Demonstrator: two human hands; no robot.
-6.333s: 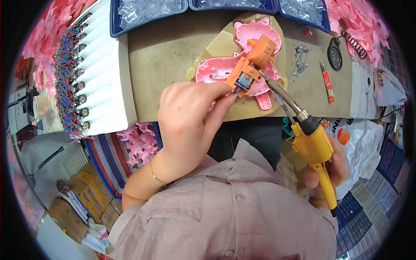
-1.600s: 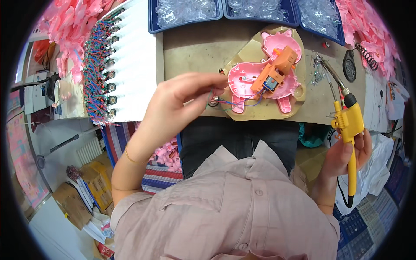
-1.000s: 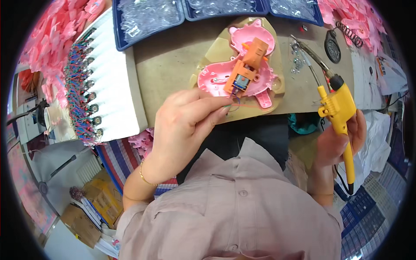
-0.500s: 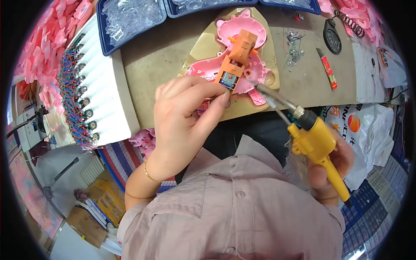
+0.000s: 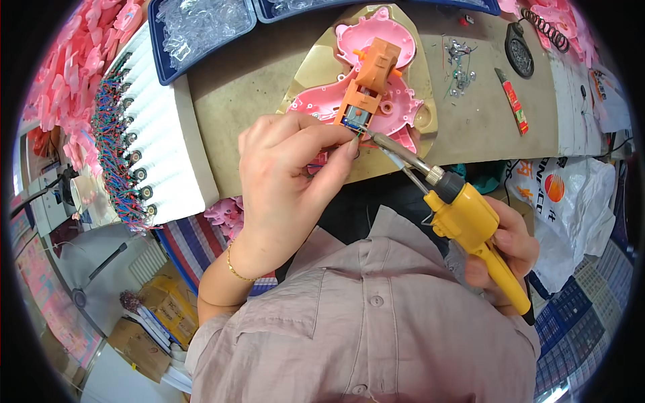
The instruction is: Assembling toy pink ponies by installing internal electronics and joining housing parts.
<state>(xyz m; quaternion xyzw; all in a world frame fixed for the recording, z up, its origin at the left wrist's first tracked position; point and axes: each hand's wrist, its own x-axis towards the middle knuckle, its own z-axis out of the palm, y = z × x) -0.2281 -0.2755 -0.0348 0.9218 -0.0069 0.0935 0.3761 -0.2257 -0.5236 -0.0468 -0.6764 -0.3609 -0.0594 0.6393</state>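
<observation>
My left hand (image 5: 285, 161) is closed in a pinch on a thin wire (image 5: 360, 133) at the near end of a small motor (image 5: 356, 117). The motor sits in an orange plastic gearbox (image 5: 377, 66). That gearbox lies on a pink plastic shell half (image 5: 321, 101), which rests in a tan fixture (image 5: 295, 86). In my right hand (image 5: 516, 243) is a yellow soldering gun (image 5: 465, 213). Its tip is at the motor's near end, beside my left fingertips; whether it touches the wire I cannot tell.
Blue trays (image 5: 160, 50) of clear plastic parts line the back. At left, small parts with coloured wires (image 5: 114, 144) edge a white foam sheet (image 5: 178, 134), near heaped pink parts (image 5: 64, 74). On the right lie a red cutter knife (image 5: 514, 104), loose wired parts (image 5: 460, 64) and a black coiled-cord object (image 5: 519, 54).
My right hand has brought the soldering gun left, so its tip now reaches the motor's near end. My left hand keeps its pinch in nearly the same place.
</observation>
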